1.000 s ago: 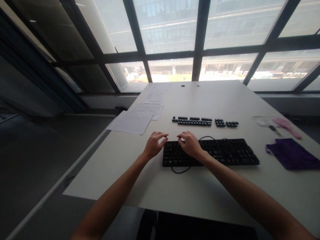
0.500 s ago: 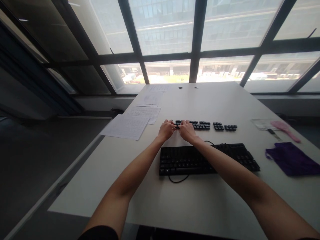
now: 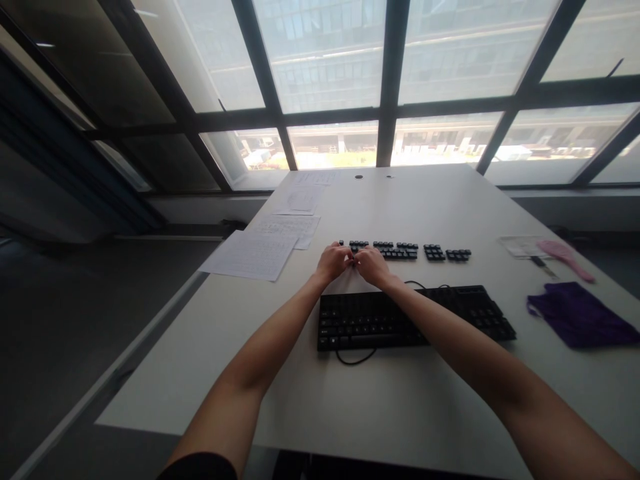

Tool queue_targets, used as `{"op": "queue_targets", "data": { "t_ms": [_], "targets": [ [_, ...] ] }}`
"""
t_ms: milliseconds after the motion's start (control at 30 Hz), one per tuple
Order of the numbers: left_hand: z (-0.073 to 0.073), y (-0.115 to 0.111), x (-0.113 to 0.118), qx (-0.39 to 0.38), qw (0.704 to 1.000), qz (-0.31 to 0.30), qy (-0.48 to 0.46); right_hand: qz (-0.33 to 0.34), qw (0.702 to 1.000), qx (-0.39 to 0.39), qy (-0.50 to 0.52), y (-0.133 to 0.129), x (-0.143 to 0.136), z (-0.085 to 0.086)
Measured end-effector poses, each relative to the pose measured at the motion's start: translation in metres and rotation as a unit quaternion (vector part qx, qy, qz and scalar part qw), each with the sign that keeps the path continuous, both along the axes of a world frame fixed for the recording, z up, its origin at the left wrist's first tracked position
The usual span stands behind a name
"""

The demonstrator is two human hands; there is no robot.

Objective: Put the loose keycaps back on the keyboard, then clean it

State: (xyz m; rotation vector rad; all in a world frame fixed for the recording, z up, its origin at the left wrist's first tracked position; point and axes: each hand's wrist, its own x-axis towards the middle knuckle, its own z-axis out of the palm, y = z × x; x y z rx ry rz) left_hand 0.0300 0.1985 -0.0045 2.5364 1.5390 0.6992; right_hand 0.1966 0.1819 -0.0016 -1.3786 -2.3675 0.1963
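Observation:
Rows of loose black keycaps (image 3: 399, 254) lie on the white table beyond the keyboard. My left hand (image 3: 333, 262) is at the left end of these rows, its fingers curled into a pinch. Close against it, my right hand (image 3: 372, 267) is closed too, fingertips meeting those of the left. A tiny dark piece, apparently a keycap, shows between the fingertips; the fingers hide most of it. Below my wrists rests a black keyboard (image 3: 373, 327), with bare dark areas in its upper part. My right forearm passes over it and covers its middle.
Printed sheets (image 3: 253, 255) lie along the table's left edge. On the right are a purple cloth pouch (image 3: 583, 315), a pink brush-like object (image 3: 565, 259) and a small dark-handled brush (image 3: 543, 267). The keyboard's cable (image 3: 356, 361) loops out in front. Windows stand behind the table (image 3: 320, 400).
Both hands have drawn slightly toward me from the keycap rows, and more of the rows' left end shows. The view has shifted a little; the keyboard lies as before.

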Motion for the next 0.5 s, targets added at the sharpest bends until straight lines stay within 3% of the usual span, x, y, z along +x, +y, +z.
{"op": "queue_targets", "data": {
  "t_ms": [200, 333, 500],
  "targets": [
    [0.011, -0.023, -0.009, -0.009, 0.998, 0.024, -0.05, -0.022, 0.997, 0.004, 0.077, -0.027, 0.018, 0.005],
    [0.028, -0.072, -0.027, -0.032, 0.994, -0.011, -0.107, 0.002, 0.977, -0.018, 0.211, -0.073, 0.03, 0.008],
    [0.043, -0.135, -0.038, -0.085, 0.986, -0.075, -0.119, 0.098, 0.955, -0.053, 0.275, -0.122, 0.026, 0.005]
  ]
}}
